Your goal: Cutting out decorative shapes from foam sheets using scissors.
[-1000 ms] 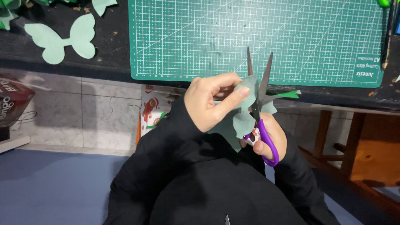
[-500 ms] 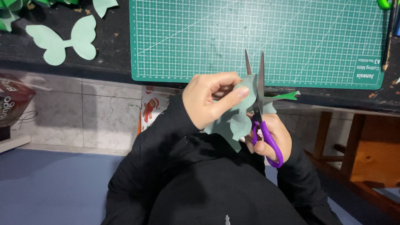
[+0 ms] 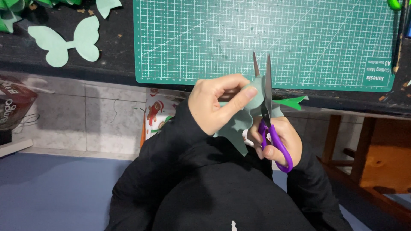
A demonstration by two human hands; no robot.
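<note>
Blades nearly closed now from their earlier spread, I see my right hand point(image 3: 278, 139) gripping purple scissors point(image 3: 269, 124), left hand point(image 3: 214, 105) pinching the green paper cutout point(image 3: 239, 122).

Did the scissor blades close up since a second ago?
Yes. The scissors in the right hand had blades spread wide; now they are nearly together, tips over the near edge of the green cutting mat, cutting the green paper.

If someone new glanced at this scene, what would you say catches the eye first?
Most striking is the pair of purple-handled scissors at centre, worked by the right hand, its blades cutting a pale green paper shape that the left hand pinches. Behind them, a large green gridded cutting mat covers the dark tabletop, and a finished pale green butterfly-shaped cutout lies at upper left.
</note>
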